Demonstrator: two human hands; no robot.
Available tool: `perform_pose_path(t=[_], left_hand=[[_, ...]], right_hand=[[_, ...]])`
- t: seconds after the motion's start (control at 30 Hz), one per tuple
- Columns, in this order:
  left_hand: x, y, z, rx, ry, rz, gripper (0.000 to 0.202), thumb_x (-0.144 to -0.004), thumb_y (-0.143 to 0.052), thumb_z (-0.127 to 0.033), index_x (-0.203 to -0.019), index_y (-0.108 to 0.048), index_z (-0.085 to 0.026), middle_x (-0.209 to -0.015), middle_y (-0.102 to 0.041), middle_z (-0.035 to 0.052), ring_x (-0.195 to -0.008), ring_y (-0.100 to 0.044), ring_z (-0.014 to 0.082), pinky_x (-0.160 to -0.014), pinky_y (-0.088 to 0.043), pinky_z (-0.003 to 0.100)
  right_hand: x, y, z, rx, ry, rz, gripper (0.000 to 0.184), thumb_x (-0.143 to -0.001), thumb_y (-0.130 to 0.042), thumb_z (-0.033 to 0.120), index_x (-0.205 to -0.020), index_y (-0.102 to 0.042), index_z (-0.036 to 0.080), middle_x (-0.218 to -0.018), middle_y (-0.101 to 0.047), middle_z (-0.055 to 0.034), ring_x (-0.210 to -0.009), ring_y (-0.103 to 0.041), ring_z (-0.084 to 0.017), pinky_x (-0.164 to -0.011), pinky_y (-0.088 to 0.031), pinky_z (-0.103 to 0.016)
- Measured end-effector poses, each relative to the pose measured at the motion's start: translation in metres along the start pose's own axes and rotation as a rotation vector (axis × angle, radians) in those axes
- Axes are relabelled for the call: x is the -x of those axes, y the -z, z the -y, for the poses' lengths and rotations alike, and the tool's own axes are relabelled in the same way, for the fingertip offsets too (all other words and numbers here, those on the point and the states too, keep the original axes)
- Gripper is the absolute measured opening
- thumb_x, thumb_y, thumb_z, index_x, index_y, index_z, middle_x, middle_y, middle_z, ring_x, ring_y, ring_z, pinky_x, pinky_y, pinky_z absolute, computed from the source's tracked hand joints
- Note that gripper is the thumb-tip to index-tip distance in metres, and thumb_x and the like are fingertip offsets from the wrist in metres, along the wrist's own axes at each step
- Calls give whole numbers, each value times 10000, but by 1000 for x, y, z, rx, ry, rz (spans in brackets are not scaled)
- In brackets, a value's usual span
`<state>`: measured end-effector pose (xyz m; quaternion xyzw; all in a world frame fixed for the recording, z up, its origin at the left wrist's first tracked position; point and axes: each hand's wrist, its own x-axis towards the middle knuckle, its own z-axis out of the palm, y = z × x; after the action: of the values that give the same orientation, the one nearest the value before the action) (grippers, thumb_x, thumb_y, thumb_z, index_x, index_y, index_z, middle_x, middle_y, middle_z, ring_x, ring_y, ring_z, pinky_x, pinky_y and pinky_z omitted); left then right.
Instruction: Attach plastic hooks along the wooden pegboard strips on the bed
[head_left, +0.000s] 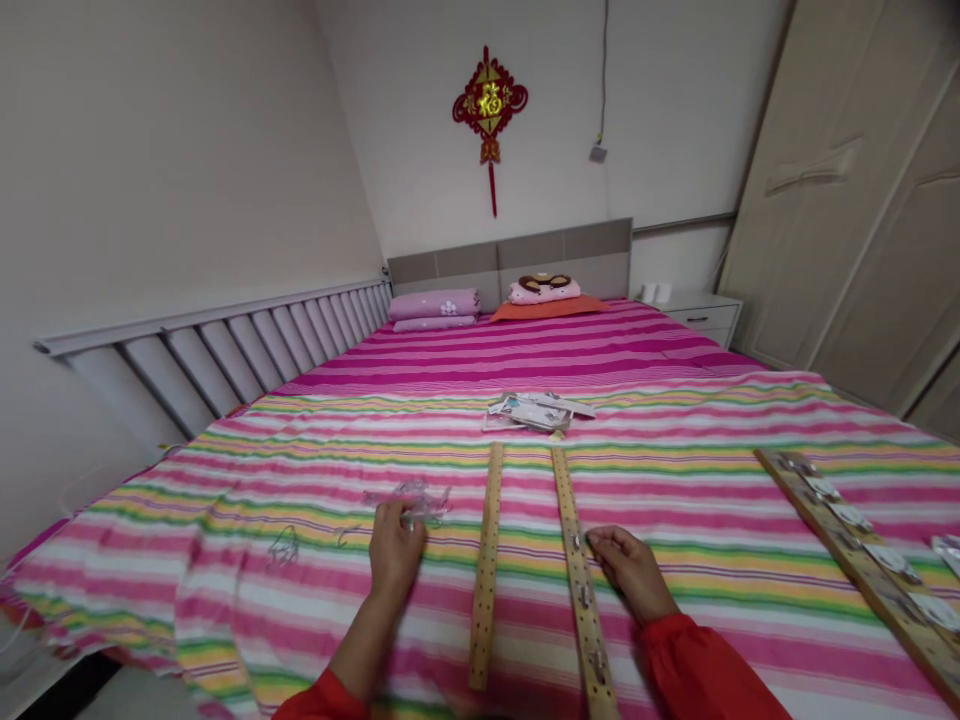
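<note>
My left hand [397, 550] reaches into a small heap of clear plastic bags [420, 492], its fingers curled closed at the near edge; what they grip is hard to see. My right hand [631, 568] is pinched closed beside a narrow wooden strip with holes [567, 505]. Its fingertips are close to a small shiny metal piece [576, 541] on that strip, and anything between them is too small to name. Further metal pieces [597, 662] sit along the strip's near half. Between my hands lies a second holed wooden strip [486, 575], with no metal pieces on it.
At right, a wider wooden board [847, 560] carries several metal pieces and white round items. A pile of flat packets [536, 410] lies farther back. Thin wire-like loops [283, 546] rest at left on the striped sheet [247, 470]. A bed rail [225, 345] runs along the left.
</note>
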<state>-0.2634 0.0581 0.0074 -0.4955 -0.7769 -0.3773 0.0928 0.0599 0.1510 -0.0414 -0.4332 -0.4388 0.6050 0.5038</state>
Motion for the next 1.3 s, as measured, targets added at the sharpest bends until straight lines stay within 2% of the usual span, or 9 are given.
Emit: perform_pose_path(t=[0.17,0.37,0.5,0.77,1.0,1.13,1.23,1.3], left_hand=[[0,-2,-5,-47,-23,74,186,-764,-526,-287,-911,-594,-195,-876,-560,36,-709,-565,162,-614,-437,271],[-4,-9,-14,-239,-13,60,165,-763,-534,-274,-884,-607,-189,-902,-586,50,-850,-586,202,-667,-422,288],[-5,-8,-15,-311,-7,99,178,-760,-527,-219,-912,-615,-189,-926,-598,55,-799,-583,191,-634,-404,285],[-9,-7,-15,-380,-44,94,163,-802,-491,-232,-848,-643,-194,-893,-613,53,-781,-583,185,-617,-375,280],[-7,-3,-14,-363,-40,118,176,-788,-496,-218,-881,-642,-194,-901,-614,48,-767,-586,183,-599,-355,276],[-4,2,-15,-342,-41,147,162,-784,-488,-205,-808,-648,-196,-855,-601,45,-729,-567,176,-575,-337,271],[-5,5,-13,-239,-78,130,149,-766,-503,-206,-770,-652,-199,-829,-584,39,-733,-548,168,-595,-350,263],[-8,6,-11,-89,-62,102,123,-721,-533,-203,-727,-655,-196,-797,-578,30,-736,-538,165,-642,-374,265]], right_hand=[[2,-1,2,4,-6,-4,373,-508,-772,491,-628,-627,169,-435,-422,68,-394,-276,-60,-411,-151,-217],[2,-1,2,-5,-23,-16,381,-484,-783,480,-616,-625,159,-428,-432,64,-389,-280,-54,-411,-150,-214],[1,-1,2,-2,-17,-20,383,-480,-785,483,-612,-635,156,-432,-443,57,-396,-301,-58,-415,-167,-212],[2,-1,3,0,-17,-14,385,-489,-781,497,-612,-626,167,-415,-425,66,-378,-276,-54,-401,-158,-211],[3,-2,4,-13,-17,-16,390,-488,-786,493,-616,-621,165,-429,-434,65,-383,-283,-54,-400,-154,-208],[4,-3,5,-15,-23,-18,369,-499,-781,483,-614,-620,171,-418,-423,71,-379,-269,-54,-406,-148,-213],[5,-3,7,-21,-24,-14,364,-497,-784,478,-613,-623,174,-416,-421,72,-376,-264,-55,-399,-146,-216],[5,-3,6,-24,-24,-17,365,-492,-789,475,-610,-624,171,-415,-420,73,-375,-266,-53,-398,-147,-213]])
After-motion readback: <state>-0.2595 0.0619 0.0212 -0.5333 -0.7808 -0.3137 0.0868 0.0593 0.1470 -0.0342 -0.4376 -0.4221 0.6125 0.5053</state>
